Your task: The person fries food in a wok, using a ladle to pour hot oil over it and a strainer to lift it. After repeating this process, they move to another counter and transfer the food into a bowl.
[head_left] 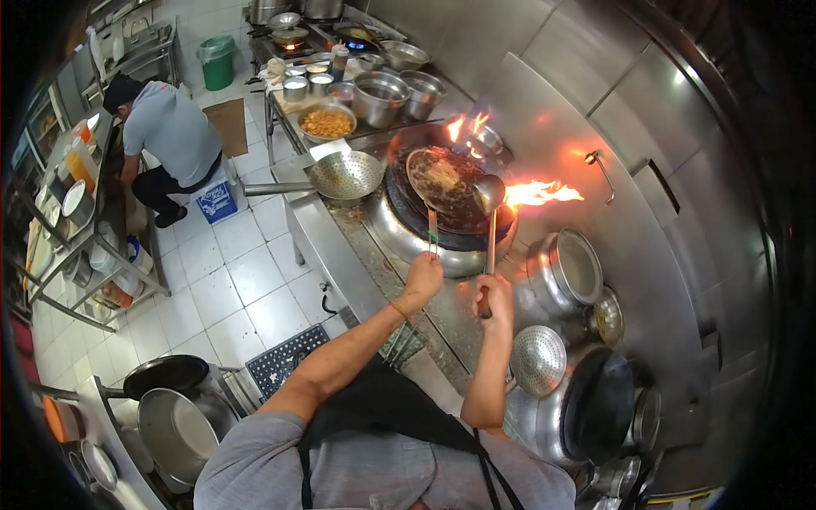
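My left hand [422, 279] is wrapped round the handle of a strainer [440, 177], whose round mesh head lies over the dark wok [463, 236] with some brownish food in it. In my right hand [495, 299] is the wooden-ended handle of a ladle [490, 194]; its bowl is at the wok's right side. Flames [544, 194] rise behind the wok and lick out to the right. A perforated strainer [347, 175] rests on the counter to the left of the wok.
A co-worker [170, 136] sits low on a blue crate [217, 201] at the left. Beyond the wok are a bowl of orange food [327, 123] and metal pots [380, 98]. Another perforated ladle [538, 361] and pots [576, 268] stand close by my right arm.
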Demonstrator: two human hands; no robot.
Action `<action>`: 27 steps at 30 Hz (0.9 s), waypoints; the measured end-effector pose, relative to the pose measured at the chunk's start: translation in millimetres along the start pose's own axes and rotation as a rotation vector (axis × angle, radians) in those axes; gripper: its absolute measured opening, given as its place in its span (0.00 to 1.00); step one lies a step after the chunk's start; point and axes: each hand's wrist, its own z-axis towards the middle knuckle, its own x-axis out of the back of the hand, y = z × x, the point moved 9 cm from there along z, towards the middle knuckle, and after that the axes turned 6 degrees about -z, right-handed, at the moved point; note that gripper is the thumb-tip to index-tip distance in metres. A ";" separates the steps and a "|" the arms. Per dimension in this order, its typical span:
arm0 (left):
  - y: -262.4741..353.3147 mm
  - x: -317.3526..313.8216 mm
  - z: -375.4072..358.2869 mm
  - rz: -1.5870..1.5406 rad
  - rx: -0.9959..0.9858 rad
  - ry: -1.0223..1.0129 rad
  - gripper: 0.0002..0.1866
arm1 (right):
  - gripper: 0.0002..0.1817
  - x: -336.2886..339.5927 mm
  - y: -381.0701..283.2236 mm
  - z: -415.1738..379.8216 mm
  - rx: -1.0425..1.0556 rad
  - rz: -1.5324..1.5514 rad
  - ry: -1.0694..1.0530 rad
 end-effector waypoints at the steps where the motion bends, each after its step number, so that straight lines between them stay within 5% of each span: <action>1: -0.6 0.3 1.1 0.014 -0.013 0.015 0.10 | 0.03 4.2 -1.9 0.5 0.001 0.004 0.007; 4: -5.5 1.2 6.9 0.031 -0.031 0.028 0.10 | 0.06 0.2 -3.1 6.8 -0.099 0.535 -0.131; 9: -4.9 3.3 8.4 -0.018 0.013 -0.003 0.10 | 0.08 -8.3 -18.5 12.7 -0.134 0.632 -0.218; 15: -3.4 0.9 7.6 -0.026 0.027 -0.054 0.10 | 0.06 -35.0 -36.4 19.4 0.023 0.450 -0.240; 21: -1.3 2.6 2.6 -0.059 0.080 -0.052 0.09 | 0.06 -42.6 -48.5 18.7 0.247 -0.079 -0.081; 27: -4.6 1.2 3.4 -0.088 0.112 -0.097 0.10 | 0.06 -23.9 -35.9 19.6 0.340 -0.277 0.044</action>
